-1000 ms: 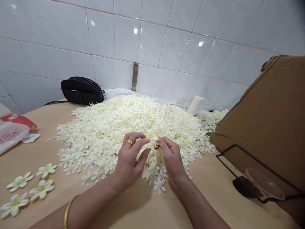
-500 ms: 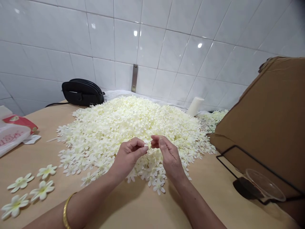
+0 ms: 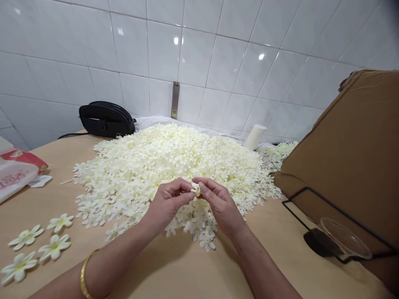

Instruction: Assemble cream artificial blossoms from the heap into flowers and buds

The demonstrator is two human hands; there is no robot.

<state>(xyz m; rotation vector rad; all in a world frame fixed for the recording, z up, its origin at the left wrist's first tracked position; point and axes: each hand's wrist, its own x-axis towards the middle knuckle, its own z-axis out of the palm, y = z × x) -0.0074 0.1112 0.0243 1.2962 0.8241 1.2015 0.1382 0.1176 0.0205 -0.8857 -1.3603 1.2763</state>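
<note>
Between my two hands, just over the near side of a large heap of white artificial flowers (image 3: pixel 174 153), is one small white flower (image 3: pixel 196 189). My left hand (image 3: pixel 170 201) pinches it from the left between thumb and forefinger. From the right, the thumb and fingers of my right hand (image 3: pixel 220 203) close on the same flower. Its petals look bunched together, and its underside is hidden by my fingers. A gold bangle (image 3: pixel 84 276) circles my left forearm. Loose blossoms from the heap lie on the table (image 3: pixel 174 270) below my hands.
Several larger yellow-centred flowers (image 3: pixel 54 246) lie at the left, near a red and white plastic packet (image 3: pixel 18 170). A black bag (image 3: pixel 106 119) stands behind. At right are a cardboard box (image 3: pixel 346 166), a black wire frame (image 3: pixel 311 191) and a white cone-like roll (image 3: pixel 254 138).
My right hand has moved slightly left and closed in on the flower, so its fingertips now meet those of my left hand. The flower's petals show more clearly.
</note>
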